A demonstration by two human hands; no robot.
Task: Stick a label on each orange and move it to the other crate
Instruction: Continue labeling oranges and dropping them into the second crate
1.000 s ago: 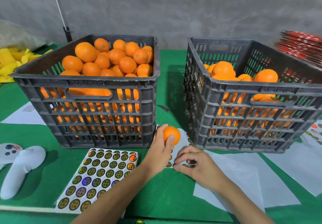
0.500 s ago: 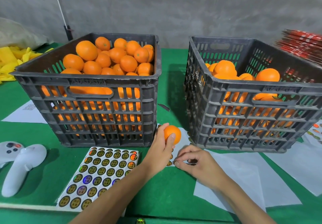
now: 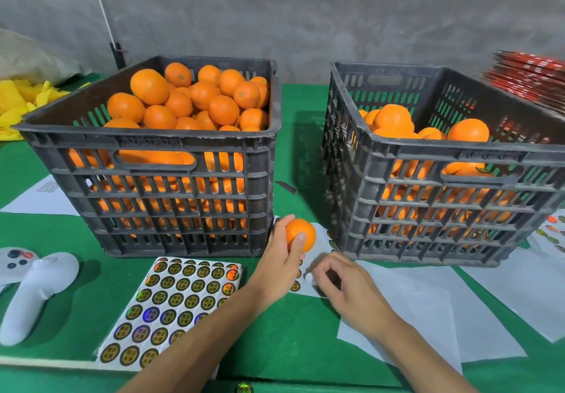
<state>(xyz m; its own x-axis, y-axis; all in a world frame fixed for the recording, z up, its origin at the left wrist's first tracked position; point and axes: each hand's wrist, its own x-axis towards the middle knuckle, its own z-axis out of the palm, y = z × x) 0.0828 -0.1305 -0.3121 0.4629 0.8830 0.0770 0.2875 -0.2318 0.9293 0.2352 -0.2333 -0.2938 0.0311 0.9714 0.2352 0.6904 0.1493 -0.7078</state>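
Observation:
My left hand (image 3: 279, 265) grips one orange (image 3: 302, 233) just above the table, in the gap between the two black crates. The left crate (image 3: 146, 139) is heaped with oranges; the right crate (image 3: 458, 148) is about half full of them. My right hand (image 3: 345, 290) is blurred, with its fingers curled and its thumb and fingertips pinched together over a mostly used label sheet (image 3: 321, 236) right below the orange. It seems to pinch a label off that sheet. A full sheet of round gold labels (image 3: 171, 304) lies left of my left forearm.
A white game controller (image 3: 33, 294) lies at the table's left front. White backing papers (image 3: 428, 310) cover the green table on the right, with another label sheet (image 3: 552, 233) at the far right. Yellow scraps (image 3: 18, 99) lie far left; a red stack (image 3: 532, 77) sits behind the right crate.
My right hand has lifted slightly off the used sheet and drawn towards the orange, its fingers curling tighter. My left hand keeps the orange in the same place.

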